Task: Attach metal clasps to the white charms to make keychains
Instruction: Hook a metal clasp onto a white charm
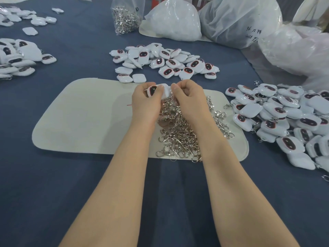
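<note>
My left hand [146, 100] grips a white charm [164, 91] with a dark oval face, above the cream mat [85, 118]. My right hand [188, 99] pinches a metal clasp [171, 95] at the charm's right edge, and its chain hangs down between the hands. A heap of loose metal clasps [179, 138] lies on the mat under and behind my wrists. Bare white charms are piled just beyond the mat [165, 61]. A larger pile of charms with clasps on them [284, 118] sits at the right.
A clear bag of clasps [125, 18] stands at the back. Large white plastic bags [236, 20] fill the back right. More charm piles lie at the left edge [19, 57] and far left corner [23, 16] of the blue tablecloth [71, 193].
</note>
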### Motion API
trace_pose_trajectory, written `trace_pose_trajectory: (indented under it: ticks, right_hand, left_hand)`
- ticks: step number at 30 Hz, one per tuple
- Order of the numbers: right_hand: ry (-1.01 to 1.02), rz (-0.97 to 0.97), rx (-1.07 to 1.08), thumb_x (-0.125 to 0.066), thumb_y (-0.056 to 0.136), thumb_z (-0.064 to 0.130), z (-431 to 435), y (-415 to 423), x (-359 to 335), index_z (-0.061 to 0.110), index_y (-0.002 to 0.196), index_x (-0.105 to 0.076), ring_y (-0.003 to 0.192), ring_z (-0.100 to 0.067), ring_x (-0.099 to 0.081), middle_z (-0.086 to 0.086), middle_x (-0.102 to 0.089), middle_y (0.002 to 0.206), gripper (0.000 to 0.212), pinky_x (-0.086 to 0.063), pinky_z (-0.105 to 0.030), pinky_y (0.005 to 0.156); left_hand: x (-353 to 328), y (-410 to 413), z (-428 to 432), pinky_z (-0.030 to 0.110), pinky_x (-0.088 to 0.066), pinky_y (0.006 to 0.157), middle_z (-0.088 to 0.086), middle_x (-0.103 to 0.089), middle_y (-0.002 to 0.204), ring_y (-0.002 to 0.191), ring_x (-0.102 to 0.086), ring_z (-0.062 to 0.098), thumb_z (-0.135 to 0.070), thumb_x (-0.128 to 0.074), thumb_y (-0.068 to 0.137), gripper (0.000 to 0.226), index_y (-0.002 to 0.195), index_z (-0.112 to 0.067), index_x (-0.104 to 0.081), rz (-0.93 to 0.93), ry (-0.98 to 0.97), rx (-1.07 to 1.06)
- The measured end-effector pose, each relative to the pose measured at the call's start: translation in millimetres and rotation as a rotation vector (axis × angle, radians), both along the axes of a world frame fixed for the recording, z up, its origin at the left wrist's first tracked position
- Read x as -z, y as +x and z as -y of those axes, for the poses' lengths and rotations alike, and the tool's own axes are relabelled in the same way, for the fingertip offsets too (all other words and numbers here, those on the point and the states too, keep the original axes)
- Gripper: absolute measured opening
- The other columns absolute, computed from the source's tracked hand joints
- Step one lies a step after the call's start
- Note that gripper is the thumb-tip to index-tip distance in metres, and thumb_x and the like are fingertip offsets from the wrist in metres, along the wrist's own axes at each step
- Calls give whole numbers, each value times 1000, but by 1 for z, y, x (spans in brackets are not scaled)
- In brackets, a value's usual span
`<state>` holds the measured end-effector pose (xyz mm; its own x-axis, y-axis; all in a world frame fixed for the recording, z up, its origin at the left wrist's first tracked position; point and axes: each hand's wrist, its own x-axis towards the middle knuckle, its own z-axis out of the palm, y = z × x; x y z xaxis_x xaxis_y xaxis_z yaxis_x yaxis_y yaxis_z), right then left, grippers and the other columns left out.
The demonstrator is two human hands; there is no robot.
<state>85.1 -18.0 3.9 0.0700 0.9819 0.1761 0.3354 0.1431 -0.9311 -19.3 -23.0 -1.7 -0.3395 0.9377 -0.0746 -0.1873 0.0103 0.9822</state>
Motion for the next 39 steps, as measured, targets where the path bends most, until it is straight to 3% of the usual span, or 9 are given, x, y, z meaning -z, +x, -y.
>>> trace_pose_trajectory:
  ticks: [4,10,13,16,22,25,30,36,39]
  right_hand:
    - [-80,8,-44,-59,93,24,-1,5,-1,17,76,-56,53,-11,-44,3,-54,61,19,-37,-27,55]
    - [-166,-151,-104,-58,94,20,1,8,0,11,71,-59,50,-13,-43,3,-50,54,25,-33,-29,53]
    - [-90,-242,-128,-60,93,16,3,1,-4,11,80,-60,61,-11,-54,1,-61,68,13,-47,-29,62]
    - [20,-88,-128,-63,89,14,4,-3,-6,18,85,-61,74,-9,-59,6,-63,79,7,-50,-27,74]
    - [62,14,-24,-61,92,19,3,-3,-3,13,86,-60,69,-11,-57,0,-64,76,8,-50,-25,69]
    - [1,-65,-77,-59,94,18,2,2,-3,10,83,-59,55,-6,-51,1,-61,66,13,-43,-17,56]
    - [-61,-156,-143,-58,94,18,-2,8,1,9,81,-60,62,-12,-52,2,-60,66,16,-46,-29,66]
    - [-152,-157,-190,-59,94,20,-2,16,0,8,80,-60,62,-14,-50,2,-59,64,19,-43,-32,67]
    - [-218,-406,-220,-58,94,15,1,12,-4,8,76,-61,58,-11,-49,-1,-56,65,20,-44,-26,62]
  left_hand:
    - [-2,1,7,6,-39,66,-20,-54,84,71,-52,-10,-16,-59,89,18,102,-28,-54,-418,223,-63]
    - [-1,7,12,19,-42,74,-9,-62,100,85,-55,5,-19,-54,93,23,116,-21,-57,-747,403,-60]
    - [-2,3,6,14,-45,68,-12,-58,86,69,-54,-4,-17,-56,92,16,108,-19,-57,-356,282,-124]
    - [-2,-3,0,19,-45,49,-1,-56,71,46,-51,2,-16,-56,94,7,98,-11,-60,200,10,-62]
    - [-3,0,1,14,-41,41,-7,-55,46,37,-46,2,-14,-57,95,14,81,-12,-61,362,-100,70]
    - [-2,-1,1,16,-42,44,-3,-58,68,45,-49,2,-16,-57,95,7,90,-21,-58,227,-49,42]
    - [-2,1,3,23,-46,65,-5,-57,86,69,-54,10,-13,-55,93,12,99,-23,-56,-33,114,3]
    - [-1,5,14,12,-38,64,-15,-56,84,70,-52,-2,-19,-52,94,16,109,-23,-56,-619,401,-36]
    - [-3,8,14,11,-40,65,-15,-56,86,72,-53,-1,-20,-52,94,14,107,-24,-54,-605,434,-75]
